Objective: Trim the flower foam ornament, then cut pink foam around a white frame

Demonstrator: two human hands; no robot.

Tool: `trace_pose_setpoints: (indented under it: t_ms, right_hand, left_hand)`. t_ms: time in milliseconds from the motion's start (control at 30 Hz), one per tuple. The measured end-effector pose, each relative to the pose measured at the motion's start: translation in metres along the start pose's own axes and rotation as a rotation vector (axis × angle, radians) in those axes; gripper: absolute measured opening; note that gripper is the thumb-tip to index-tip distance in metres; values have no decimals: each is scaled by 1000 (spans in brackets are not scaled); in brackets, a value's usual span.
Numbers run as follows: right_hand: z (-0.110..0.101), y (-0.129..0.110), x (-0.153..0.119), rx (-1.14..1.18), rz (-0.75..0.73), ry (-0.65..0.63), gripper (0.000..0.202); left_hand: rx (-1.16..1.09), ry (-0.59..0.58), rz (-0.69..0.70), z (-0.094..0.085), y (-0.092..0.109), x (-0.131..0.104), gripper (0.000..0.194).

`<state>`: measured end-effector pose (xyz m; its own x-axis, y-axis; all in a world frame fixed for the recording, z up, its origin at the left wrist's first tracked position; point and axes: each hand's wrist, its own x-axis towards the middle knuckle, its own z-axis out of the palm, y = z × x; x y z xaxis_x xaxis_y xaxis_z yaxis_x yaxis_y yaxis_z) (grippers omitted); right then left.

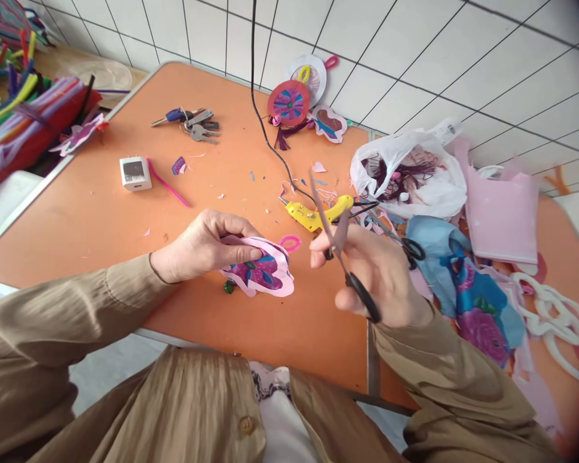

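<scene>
Between the thumb and fingers of my left hand (217, 247) is a pink and purple flower-patterned ornament (267, 276) with a scalloped edge. A pink loop (290, 243) sticks out at its upper right, and a small green bead (228, 287) shows below it. My right hand (383, 270) is closed around black-handled scissors (338, 243), with fingers at the handles. The blades are spread apart and point up, away from me, to the right of the ornament and not touching it. Just beyond the scissors lies a yellow glue gun (313, 215).
A black cord (265, 128) hangs down to the glue gun. Keys (193, 122) and a white charger (135, 173) lie at the left. Finished-looking ornaments (289, 103) rest by the tiled wall. At the right are a plastic bag (410, 177), pink sheets (502, 215), blue fabric (434, 251) and white cord (554, 308).
</scene>
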<state>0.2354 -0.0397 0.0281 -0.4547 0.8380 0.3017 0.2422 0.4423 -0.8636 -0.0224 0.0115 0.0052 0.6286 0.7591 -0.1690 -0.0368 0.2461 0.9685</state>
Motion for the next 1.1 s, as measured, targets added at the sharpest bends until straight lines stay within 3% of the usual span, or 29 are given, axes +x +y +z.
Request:
trace_pose_setpoints:
  t_ms: [100, 200, 433, 567, 900, 1100]
  right_hand:
    - [-9, 0, -2, -206, -123, -123, 42]
    - [-13, 4, -2, -324, -153, -172, 38]
    - [-11, 10, -3, -231, 11, -96, 40]
    - [-11, 8, -3, -279, 79, -99, 35]
    - [-21, -1, -1, -520, 44, -183, 28]
    - [-14, -3, -1, -574, 37, -187, 21]
  left_hand:
    - [-26, 19, 47, 0, 2, 0, 25]
    - [-58, 27, 45, 0, 4, 0, 22]
    - [-270, 108, -51, -1, 2, 3, 31]
    - [-379, 90, -70, -2, 1, 5, 34]
    - [-300, 207, 91, -7, 4, 6, 33]
    - [-231, 224, 93, -7, 2, 5, 30]
